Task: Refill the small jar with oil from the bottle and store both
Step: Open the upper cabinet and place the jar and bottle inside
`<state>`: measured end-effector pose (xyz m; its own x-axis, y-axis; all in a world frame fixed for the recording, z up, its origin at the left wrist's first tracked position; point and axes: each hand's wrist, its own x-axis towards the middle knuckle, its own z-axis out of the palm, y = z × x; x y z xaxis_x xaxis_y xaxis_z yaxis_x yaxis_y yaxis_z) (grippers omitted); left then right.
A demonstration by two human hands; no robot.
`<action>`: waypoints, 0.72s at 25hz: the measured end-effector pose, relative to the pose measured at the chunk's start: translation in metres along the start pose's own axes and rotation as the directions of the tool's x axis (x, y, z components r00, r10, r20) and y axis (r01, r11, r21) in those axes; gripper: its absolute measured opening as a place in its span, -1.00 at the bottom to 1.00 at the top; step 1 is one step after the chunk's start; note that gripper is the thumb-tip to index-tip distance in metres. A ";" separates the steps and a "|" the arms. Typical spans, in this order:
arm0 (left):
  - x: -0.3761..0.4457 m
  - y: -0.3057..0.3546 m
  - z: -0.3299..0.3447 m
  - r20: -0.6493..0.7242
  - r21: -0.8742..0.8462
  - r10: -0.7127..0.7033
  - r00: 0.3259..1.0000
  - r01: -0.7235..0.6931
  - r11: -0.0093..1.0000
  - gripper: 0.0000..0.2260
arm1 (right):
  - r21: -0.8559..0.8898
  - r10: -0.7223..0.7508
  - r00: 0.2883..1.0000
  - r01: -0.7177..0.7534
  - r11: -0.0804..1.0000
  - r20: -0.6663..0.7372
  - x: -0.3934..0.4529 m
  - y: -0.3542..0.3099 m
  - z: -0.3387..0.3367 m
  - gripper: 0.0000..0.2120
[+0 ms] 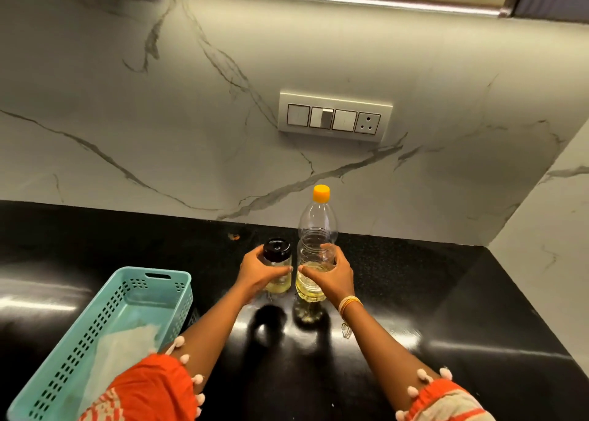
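A small glass jar (278, 255) with a black lid stands upright on the black counter, with some pale yellow oil in its bottom. My left hand (258, 272) wraps around its left side. Right beside it stands a tall clear plastic bottle (316, 229) with an orange cap screwed on, holding yellow oil in its lower part. My right hand (331, 274) grips the bottle around its middle. Jar and bottle are close together, almost touching.
A turquoise perforated plastic basket (159, 279) sits at the front left of the glossy black counter (446, 293), with a white sheet in its bottom. A marble wall with a switch panel (334, 116) rises behind, and a side wall closes the right.
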<state>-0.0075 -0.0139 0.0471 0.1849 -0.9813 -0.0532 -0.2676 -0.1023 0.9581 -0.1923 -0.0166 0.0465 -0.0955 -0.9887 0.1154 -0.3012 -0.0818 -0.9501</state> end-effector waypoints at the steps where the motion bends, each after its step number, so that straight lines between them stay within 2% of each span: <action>1: 0.000 0.010 -0.004 0.008 -0.030 0.016 1.000 -0.016 0.999 -0.50 | 0.014 -0.027 1.000 0.027 1.000 0.000 -0.001 -0.008 -0.001 -0.47; 7: -0.011 0.096 -0.047 0.108 -0.097 0.190 0.976 -0.180 0.979 -0.35 | 0.114 -0.174 0.983 0.181 0.977 -0.064 -0.009 -0.091 -0.011 -0.42; 11: -0.035 0.168 -0.082 0.147 -0.122 0.342 0.928 -0.326 0.937 -0.57 | 0.087 -0.291 0.954 0.296 0.951 -0.072 -0.016 -0.164 -0.028 -0.40; 14: -0.052 0.223 -0.112 0.141 -0.129 0.395 0.908 -0.378 0.917 -0.58 | 0.078 -0.391 0.916 0.398 0.914 -0.094 -0.026 -0.227 -0.045 -0.44; 18: -0.074 0.292 -0.138 0.128 -0.185 0.420 0.898 -0.394 0.900 -0.66 | 0.116 -0.409 0.904 0.422 0.899 -0.123 -0.036 -0.301 -0.066 -0.43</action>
<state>0.0315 0.0512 0.3694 -0.0676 -0.9455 0.3185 -0.1387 0.3250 0.9355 -0.1612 0.0522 0.3475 -0.0797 -0.8453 0.5282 -0.2006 -0.5055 -0.8392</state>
